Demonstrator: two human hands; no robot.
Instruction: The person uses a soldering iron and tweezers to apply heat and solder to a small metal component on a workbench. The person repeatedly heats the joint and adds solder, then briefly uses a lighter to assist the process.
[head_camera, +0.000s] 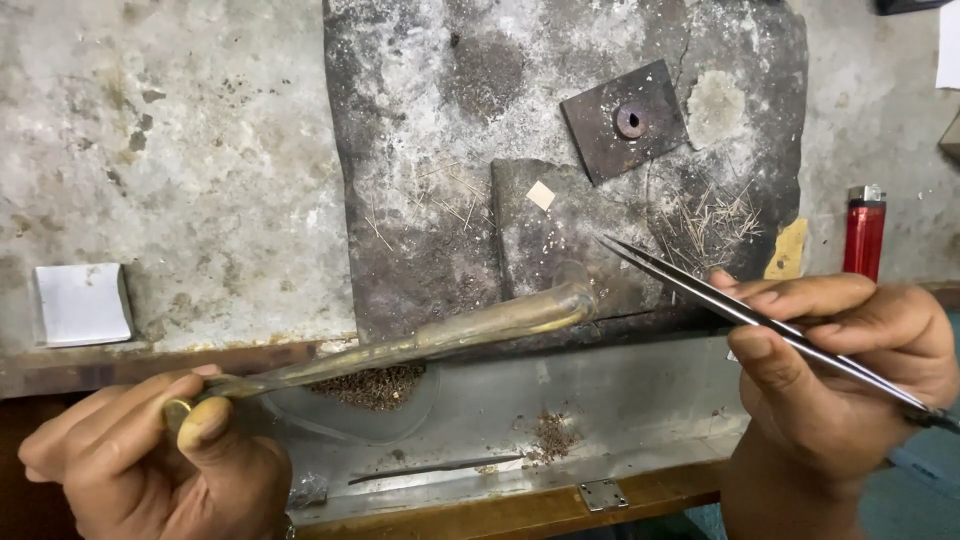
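— Hands first: what are yours doing?

— Left hand (150, 450) of mine is closed round the end of a curved brass blowpipe (440, 335), tip over the scorched slab (420, 230). Right hand (850, 370) pinches long steel tweezers (740, 310), points nearly shut, aimed at a small pale square (541, 195).

— Anything beside?

— Red lighter (865, 230), upright, right of the slab.

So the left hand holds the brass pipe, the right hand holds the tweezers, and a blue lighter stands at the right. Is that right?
Not quite. In the head view the lighter is red, not blue. The rest holds: the left hand grips the brass pipe and the right hand holds the tweezers.
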